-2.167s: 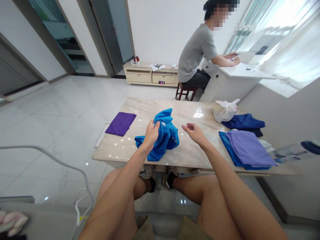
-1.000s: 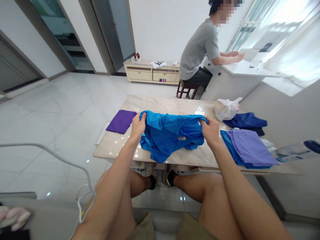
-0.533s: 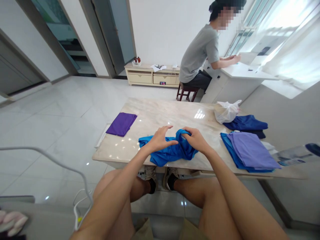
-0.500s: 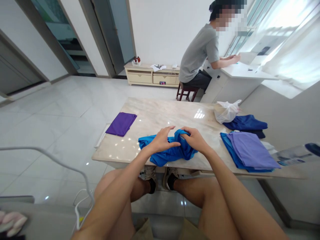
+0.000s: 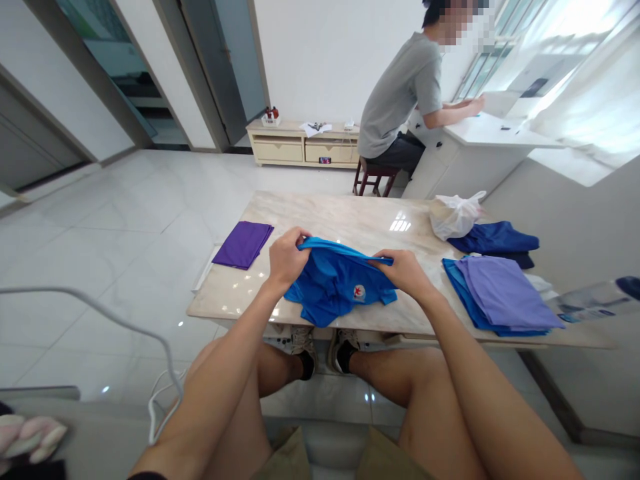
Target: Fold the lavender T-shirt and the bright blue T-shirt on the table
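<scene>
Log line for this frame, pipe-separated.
left hand: holds blue garment edge | right hand: holds same edge | emblem: visible on garment | purple cloth: folded, on table

Left hand (image 5: 291, 257) and right hand (image 5: 404, 270) are bare, like the forearms (image 5: 239, 353); a cropped black edge (image 5: 147, 476) borders the left arm. Olive-khaki shorts (image 5: 393, 460), short black socks (image 5: 345, 359), grey-beige sneakers (image 5: 302, 340) below the table's near edge (image 5: 420, 332)
</scene>
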`<state>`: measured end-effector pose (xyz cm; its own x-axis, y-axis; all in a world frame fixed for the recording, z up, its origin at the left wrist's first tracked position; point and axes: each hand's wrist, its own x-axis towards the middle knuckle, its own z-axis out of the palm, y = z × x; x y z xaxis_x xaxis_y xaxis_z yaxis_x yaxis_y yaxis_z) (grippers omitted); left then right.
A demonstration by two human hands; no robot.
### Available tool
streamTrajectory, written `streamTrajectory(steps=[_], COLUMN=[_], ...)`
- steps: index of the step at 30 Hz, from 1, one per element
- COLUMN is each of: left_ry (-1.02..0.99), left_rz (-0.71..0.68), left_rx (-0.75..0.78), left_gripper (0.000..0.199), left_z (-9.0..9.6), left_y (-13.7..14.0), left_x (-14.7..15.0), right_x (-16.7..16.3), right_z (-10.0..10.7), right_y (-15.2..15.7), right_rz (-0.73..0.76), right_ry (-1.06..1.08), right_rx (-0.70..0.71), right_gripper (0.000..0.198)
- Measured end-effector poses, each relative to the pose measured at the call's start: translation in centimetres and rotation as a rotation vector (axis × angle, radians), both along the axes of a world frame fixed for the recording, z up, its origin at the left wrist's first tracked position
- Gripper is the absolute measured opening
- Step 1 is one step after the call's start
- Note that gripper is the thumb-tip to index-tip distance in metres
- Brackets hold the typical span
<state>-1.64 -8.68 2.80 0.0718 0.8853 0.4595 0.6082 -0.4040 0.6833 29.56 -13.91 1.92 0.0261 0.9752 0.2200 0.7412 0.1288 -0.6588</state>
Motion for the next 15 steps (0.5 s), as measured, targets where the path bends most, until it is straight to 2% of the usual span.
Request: streamTrajectory(steps=[2, 4, 7, 11, 15], left_ry=[-0.023, -0.064, -0.142, -0.224, -0.135], left_rz=[0.039, 0.048, 0.03, -0.081, -0.449], left_rx=[0.117, 0.183, 0.173, 0.004, -0.373], left_gripper=[0.009, 0.01, 0.017, 0.02, 0.028], left_z=[0.8, 1.2, 1.4, 1.3, 1.0], left_y=[0.2, 0.2, 0.0, -0.2, -0.4], left_x=[-0.8, -1.2, -1.4, -1.5, -1.7], right_x=[0.4, 0.7, 1.1, 1.2, 1.5], right_z=[0.0, 0.1, 0.2, -0.2, -0.3], right_y=[0.2, 0.4, 0.5, 0.5, 0.6], right_rz=[-0.069, -0.156, -0.237, -0.268, -0.371], right_ry=[-0.005, -0.01, 0.012, 0.164, 0.268], right_rx=[0.113, 0.242, 0.277, 0.23, 0.254], right_gripper=[0.021, 0.033, 0.045, 0.05, 0.049])
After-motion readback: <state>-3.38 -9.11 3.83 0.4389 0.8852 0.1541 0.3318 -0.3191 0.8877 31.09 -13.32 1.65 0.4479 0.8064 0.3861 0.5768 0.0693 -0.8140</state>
